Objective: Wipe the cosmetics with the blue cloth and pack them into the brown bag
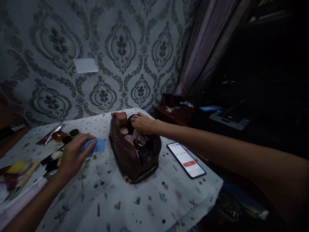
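A brown leather-look cosmetic bag [125,154] stands unzipped on the table, with a pink round item [129,139] and several other small items inside. My left hand [76,150] pinches a crumpled light-blue cloth or wipe [98,145] to the left of the bag. At the bag's far right rim, my right hand [144,124] has its fingers curled over the edge of the opening. Part of the bag's contents is hidden beneath that hand.
Several cosmetics, among them a silvery tube [50,134] and a yellow item [17,167], lie on the left of the patterned tablecloth [120,206]. A lit phone [186,160] showing a timer lies right of the bag. Behind stands a reddish-brown cabinet [178,115].
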Available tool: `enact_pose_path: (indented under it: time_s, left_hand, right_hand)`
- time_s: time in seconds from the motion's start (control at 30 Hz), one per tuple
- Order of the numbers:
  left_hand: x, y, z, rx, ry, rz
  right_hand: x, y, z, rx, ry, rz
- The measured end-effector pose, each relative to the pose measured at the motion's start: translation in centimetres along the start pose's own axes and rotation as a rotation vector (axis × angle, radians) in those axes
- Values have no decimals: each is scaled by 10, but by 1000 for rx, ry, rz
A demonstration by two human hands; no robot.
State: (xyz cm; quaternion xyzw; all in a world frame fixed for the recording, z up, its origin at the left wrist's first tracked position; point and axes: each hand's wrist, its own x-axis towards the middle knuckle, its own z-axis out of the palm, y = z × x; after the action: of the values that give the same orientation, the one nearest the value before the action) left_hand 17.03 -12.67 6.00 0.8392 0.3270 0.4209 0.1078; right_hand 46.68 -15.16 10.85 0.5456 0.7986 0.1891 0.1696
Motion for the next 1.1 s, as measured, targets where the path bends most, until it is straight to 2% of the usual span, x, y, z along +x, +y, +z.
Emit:
enact_pose_path:
  time_s: [0.1, 0.2, 0.3, 0.43, 0.53, 0.63, 0.7, 0.83, 0.93, 1.0, 1.1]
  left_hand:
    - [-30, -30, -12, 51, -13, -57]
    - [-58, -50, -21, 82, -40, -114]
    - [-84, -59, -22, 118, -148, -137]
    - [-108, -64, -18, 260, -357, -56]
    - [-115, -66, -16, 319, -378, -33]
    - [-116, -69, -17, 300, -337, -51]
    - [-116, -70, -19, 286, -300, -80]
    - [-118, -74, -25, 335, -249, -151]
    - [-119, -76, -33, 442, -235, -207]
    - [-119, -76, -39, 505, -241, -245]
    - [-116, -77, -47, 585, -239, -307]
  right_hand:
    - [-7, -1, -9, 96, 51, 12]
    - [-16, -14, -24, 228, 209, 40]
    - [-26, -46, -39, 351, 415, -9]
    - [-34, -109, -45, 529, 548, -256]
    - [-30, -159, -37, 651, 547, -354]
    - [-14, -201, -19, 845, 487, -327]
    - [2, -221, -4, 990, 460, -252]
    - [39, -246, 21, 1270, 424, -93]
    - [61, -259, 30, 1464, 398, -6]
    - [68, -268, 32, 1508, 424, 44]
    - [68, -277, 33, 1432, 528, 60]
